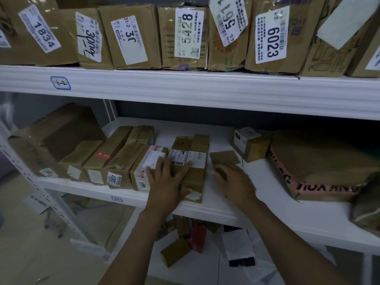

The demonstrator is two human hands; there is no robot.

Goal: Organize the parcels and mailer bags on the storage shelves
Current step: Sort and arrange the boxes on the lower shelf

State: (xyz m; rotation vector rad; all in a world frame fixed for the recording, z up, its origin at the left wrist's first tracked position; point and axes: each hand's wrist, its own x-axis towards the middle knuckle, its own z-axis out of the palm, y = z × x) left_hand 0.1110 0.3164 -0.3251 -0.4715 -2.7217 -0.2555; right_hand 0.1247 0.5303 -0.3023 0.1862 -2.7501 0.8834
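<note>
Two bare forearms reach in from 6 o'clock to the middle shelf (273, 204). The left hand (167, 178) lies flat, fingers spread and straight, pressing on a long brown parcel (195, 171) that has a white label across its top. This parcel sits at the shelf's front edge, touching the right end of a row of parcels. Next to it at 9 o'clock is a parcel marked 1205 (141, 175), then one marked 3007 (118, 171). The right hand (234, 182) rests at the near edge of a small flat brown packet (225, 157), fingers bent down over it; whether it grasps the packet cannot be told. At 1 o'clock from that hand stands a small box (249, 144), and at 3 o'clock a large flat box with pink tape (320, 167). Along the upper shelf (185, 87), at 12 o'clock, stands a row of labelled boxes (185, 36). Below the middle shelf lie more parcels (176, 251) and a white mailer bag (238, 243).
</note>
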